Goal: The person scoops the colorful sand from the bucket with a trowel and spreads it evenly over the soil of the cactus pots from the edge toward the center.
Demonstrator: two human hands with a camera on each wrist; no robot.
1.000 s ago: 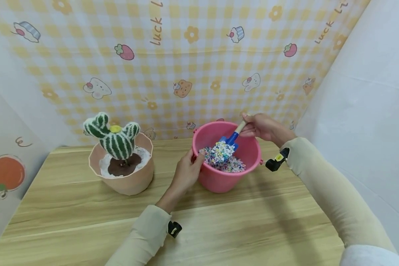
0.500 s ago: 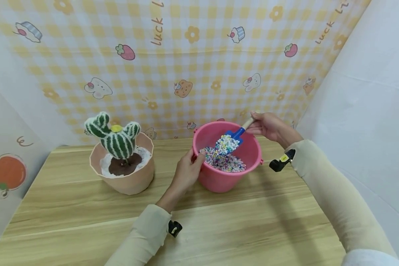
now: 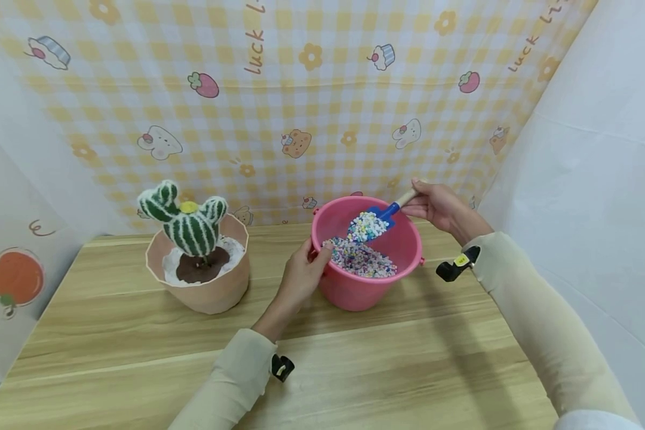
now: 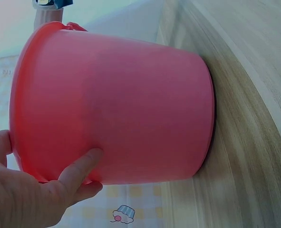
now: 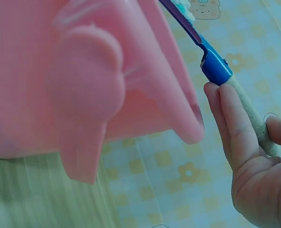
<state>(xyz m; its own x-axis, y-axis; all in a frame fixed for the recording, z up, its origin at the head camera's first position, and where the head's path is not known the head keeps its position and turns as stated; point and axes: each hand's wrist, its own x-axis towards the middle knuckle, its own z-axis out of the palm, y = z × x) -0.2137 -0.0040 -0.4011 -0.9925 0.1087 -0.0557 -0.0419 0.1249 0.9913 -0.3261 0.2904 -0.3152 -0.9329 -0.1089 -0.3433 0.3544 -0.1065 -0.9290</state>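
Observation:
A pink bucket (image 3: 357, 292) stands upright on the table, its bottom covered with small multicoloured pellets (image 3: 373, 266). My left hand (image 3: 303, 272) grips its near-left rim, thumb over the edge and fingers against the outer wall (image 4: 130, 104). At the bucket's far right side, my right hand (image 3: 438, 206) holds a small trowel by its pale wooden handle (image 3: 407, 197). The trowel's blue blade (image 3: 384, 216) tilts down into the bucket, heaped with white, yellow and teal pellets, above the rest of them. In the right wrist view, fingers (image 5: 235, 118) and thumb close round the handle.
Left of the bucket is a peach pot (image 3: 212, 298) with a knitted green-and-white cactus (image 3: 190, 233), set in brown and white filling. A checked cloth (image 3: 322, 119) hangs behind the wooden table (image 3: 355, 370). White sheets (image 3: 596, 179) close off the sides.
My right hand has drawn back to the right and slightly up, lifting the loaded trowel off the pellet layer and lowering its slant. My left hand stays on the rim.

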